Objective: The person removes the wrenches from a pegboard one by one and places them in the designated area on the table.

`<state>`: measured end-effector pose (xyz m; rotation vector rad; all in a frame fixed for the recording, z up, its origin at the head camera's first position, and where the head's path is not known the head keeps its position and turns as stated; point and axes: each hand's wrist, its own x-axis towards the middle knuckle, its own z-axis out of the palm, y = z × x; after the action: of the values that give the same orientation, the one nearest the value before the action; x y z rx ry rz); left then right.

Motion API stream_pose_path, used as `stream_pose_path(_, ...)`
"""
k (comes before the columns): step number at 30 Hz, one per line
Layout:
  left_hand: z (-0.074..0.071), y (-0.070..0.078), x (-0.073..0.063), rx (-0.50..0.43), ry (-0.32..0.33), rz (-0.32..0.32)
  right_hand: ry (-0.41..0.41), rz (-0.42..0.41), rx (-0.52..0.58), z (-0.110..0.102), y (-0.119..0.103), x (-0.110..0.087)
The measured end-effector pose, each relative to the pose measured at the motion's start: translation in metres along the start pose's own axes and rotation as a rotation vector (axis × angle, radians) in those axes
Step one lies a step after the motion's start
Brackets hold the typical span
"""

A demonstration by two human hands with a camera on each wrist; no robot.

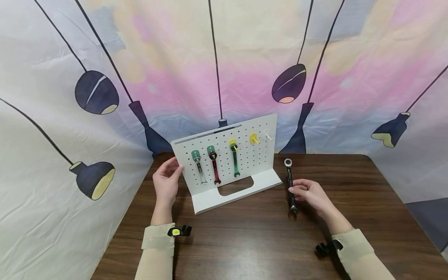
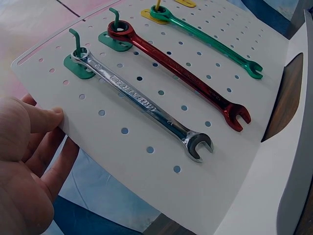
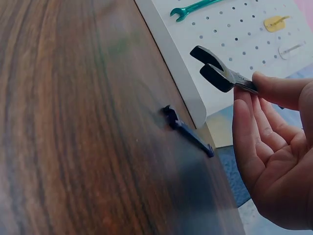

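My left hand (image 1: 166, 181) pinches the left edge of a white pegboard stand (image 1: 206, 200), thumb on the front face and the other fingers behind. In the left wrist view a silver wrench (image 2: 134, 98) and a red wrench (image 2: 178, 73) hang by their ring ends on green hooks. A green wrench (image 2: 212, 39) hangs on a yellow hook. My right hand (image 1: 309, 194) holds a black wrench (image 1: 289, 175) between thumb and fingers, right of the stand, ring end away from me. Below it in the right wrist view lies a dark blue wrench (image 3: 190, 134), mostly hidden in the head view.
A bare yellow hook (image 1: 254, 139) and a bare clear hook (image 1: 267, 135) are on the board's right side. The stand sits on a dark wooden table (image 1: 238, 241). Behind the table hangs a cloth (image 1: 241, 50) printed with lamps.
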<state>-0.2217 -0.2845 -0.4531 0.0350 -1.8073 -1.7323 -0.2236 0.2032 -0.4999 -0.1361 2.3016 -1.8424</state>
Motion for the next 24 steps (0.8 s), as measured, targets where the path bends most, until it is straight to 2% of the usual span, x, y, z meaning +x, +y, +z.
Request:
stream_pose_path(16, 0.001, 0.002, -0.001, -0.021, -0.001, 0.003, -0.010, 0.041, -0.004, -0.009, 0.017, -0.003)
stream_pose_path(24, 0.002, 0.000, 0.000, -0.016, -0.003, 0.000, -0.001, 0.068, -0.066, -0.011, 0.024, -0.002)
